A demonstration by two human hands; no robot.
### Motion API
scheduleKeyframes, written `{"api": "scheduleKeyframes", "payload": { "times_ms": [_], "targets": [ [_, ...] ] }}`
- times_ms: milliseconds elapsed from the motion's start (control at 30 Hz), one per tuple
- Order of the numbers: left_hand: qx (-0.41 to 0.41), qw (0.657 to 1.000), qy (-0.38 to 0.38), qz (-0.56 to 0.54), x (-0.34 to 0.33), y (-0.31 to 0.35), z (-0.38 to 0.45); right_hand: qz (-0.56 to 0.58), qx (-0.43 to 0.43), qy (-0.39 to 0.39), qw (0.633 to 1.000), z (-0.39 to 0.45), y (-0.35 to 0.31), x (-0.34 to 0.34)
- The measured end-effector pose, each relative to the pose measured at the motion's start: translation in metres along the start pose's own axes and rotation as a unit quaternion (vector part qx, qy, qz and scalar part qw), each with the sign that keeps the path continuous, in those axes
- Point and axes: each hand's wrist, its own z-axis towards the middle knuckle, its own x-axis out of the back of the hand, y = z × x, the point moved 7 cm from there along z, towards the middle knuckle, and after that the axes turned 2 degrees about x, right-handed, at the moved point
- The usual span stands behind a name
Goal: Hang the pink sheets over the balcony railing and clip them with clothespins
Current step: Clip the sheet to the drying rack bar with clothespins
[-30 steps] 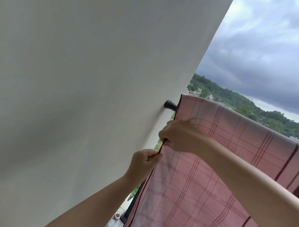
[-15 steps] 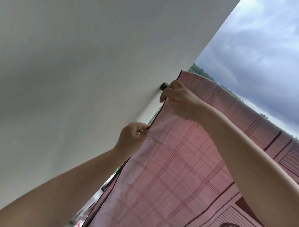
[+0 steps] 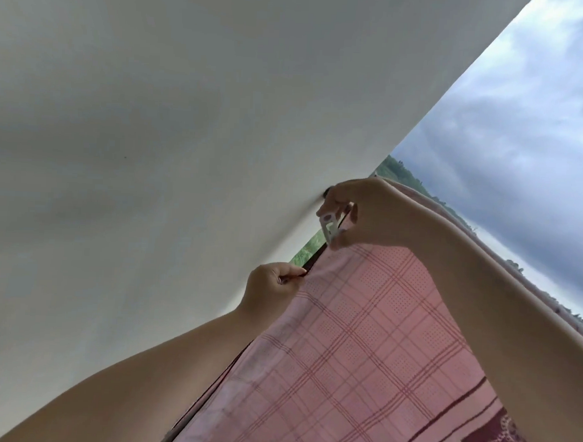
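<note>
- Pink cloth with a checked pattern, the pink sheet (image 3: pixel 371 341), hangs over the balcony railing and fills the lower right of the view.
- A dark red patch with a pale lacy print sits at the bottom right corner of the sheet.
- Only a small dark end of the balcony railing (image 3: pixel 327 191) shows, right where it meets the white wall (image 3: pixel 187 132).
- The right hand (image 3: pixel 367 210) is up at the top edge of the sheet, close to that wall.
- Its fingers are curled and pinch a white clothespin (image 3: pixel 331 226).
- The clothespin points down at the side edge of the sheet; whether it bites the cloth yet is too hard to see.
- The left hand (image 3: pixel 270 288) is lower down, beside the wall.
- Its fingers are curled tight and pinch the dark side hem of the sheet.
- Both arms are bare and reach up from the bottom of the view.
- A thin gap between the wall and the sheet shows green plants.
- Behind the sheet there are green hills (image 3: pixel 402 174) and a grey, cloudy sky (image 3: pixel 520 147).
</note>
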Motion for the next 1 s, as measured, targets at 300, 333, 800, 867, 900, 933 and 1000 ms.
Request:
{"api": "scheduleKeyframes", "payload": {
  "times_ms": [300, 333, 800, 867, 900, 933, 1000],
  "targets": [
    [-0.024, 0.999, 0.022, 0.034, 0.007, 0.009, -0.003, 0.002, -0.037, -0.087, 0.996, 0.032, -0.008, -0.034],
    [-0.021, 0.999, 0.019, 0.034, 0.007, 0.009, -0.003, 0.001, -0.042, -0.095, 0.995, 0.034, -0.007, -0.037],
    [0.039, 0.999, 0.003, -0.027, 0.003, 0.003, -0.004, 0.009, -0.063, -0.101, 0.993, 0.038, -0.006, -0.049],
    [0.049, 0.998, 0.008, -0.045, 0.003, 0.000, -0.004, 0.000, -0.068, -0.118, 0.991, 0.036, -0.003, -0.055],
    [0.053, 0.997, 0.011, -0.048, 0.003, -0.001, -0.004, -0.003, -0.069, -0.122, 0.990, 0.036, -0.001, -0.057],
    [0.054, 0.997, 0.013, -0.047, 0.003, -0.002, -0.004, -0.004, -0.071, -0.123, 0.990, 0.035, 0.002, -0.057],
    [0.048, 0.998, 0.013, -0.043, 0.002, -0.001, -0.003, -0.001, -0.073, -0.118, 0.990, 0.034, 0.004, -0.055]
  ]
}}
